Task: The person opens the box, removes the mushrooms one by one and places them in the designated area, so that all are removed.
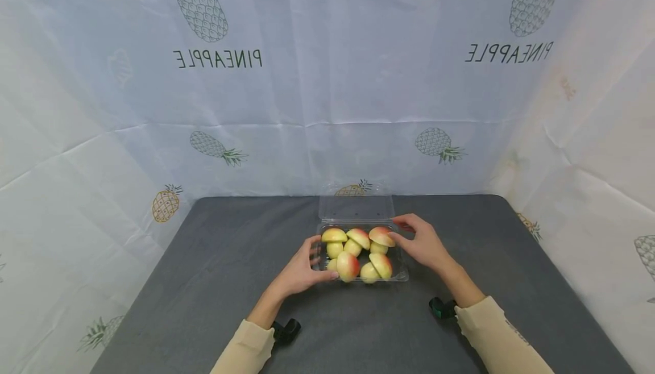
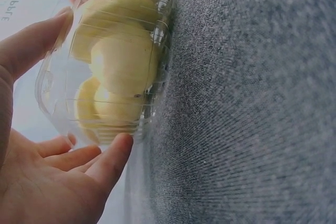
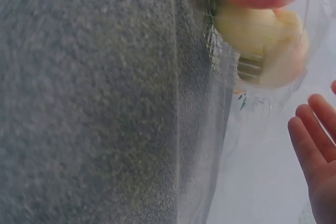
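Note:
A clear plastic clamshell box lies on the dark table with its lid raised at the back. Inside sit several mushroom-shaped pieces with yellow-to-red caps and pale yellow stems. At the box's left side is my left hand, fingers extended along the wall and thumb at the front edge. The left wrist view shows that thumb on the rim and a fingertip at the end wall. My right hand is spread around the back right corner, thumb by a cap; whether it touches cannot be told.
The dark grey table ends at a hanging white cloth printed with pineapples, which also surrounds both sides. Black straps sit at both wrists, below beige sleeves.

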The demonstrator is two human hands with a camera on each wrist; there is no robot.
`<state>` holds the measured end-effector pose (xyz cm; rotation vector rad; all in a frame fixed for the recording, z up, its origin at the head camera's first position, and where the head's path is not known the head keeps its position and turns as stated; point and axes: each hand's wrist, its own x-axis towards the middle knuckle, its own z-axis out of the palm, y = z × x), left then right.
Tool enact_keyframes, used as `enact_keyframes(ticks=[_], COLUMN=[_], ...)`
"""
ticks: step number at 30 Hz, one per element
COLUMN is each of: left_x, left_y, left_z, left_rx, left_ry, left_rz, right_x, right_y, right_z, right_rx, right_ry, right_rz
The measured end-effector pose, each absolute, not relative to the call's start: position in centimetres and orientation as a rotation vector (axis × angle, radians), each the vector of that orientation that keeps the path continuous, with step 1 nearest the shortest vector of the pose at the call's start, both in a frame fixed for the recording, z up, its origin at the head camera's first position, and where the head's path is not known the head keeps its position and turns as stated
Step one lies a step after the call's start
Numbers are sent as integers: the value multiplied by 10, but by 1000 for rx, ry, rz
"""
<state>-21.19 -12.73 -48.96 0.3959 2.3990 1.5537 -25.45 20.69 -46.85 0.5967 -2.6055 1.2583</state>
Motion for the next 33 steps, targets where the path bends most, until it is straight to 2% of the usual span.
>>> enact_keyframes(ticks=[7, 33], left_x=[-213, -212], left_y=[-127, -127], left_z=[-489, -491], left_rx=[393, 414], left_ry=[2404, 2420], left_rz=[1558, 1547], right_x=[-254, -258], right_y=[201, 189], right_z=[-471, -484], right_rx=[659, 621], right_ry=[-2611, -2708], right_rz=[1252, 1162])
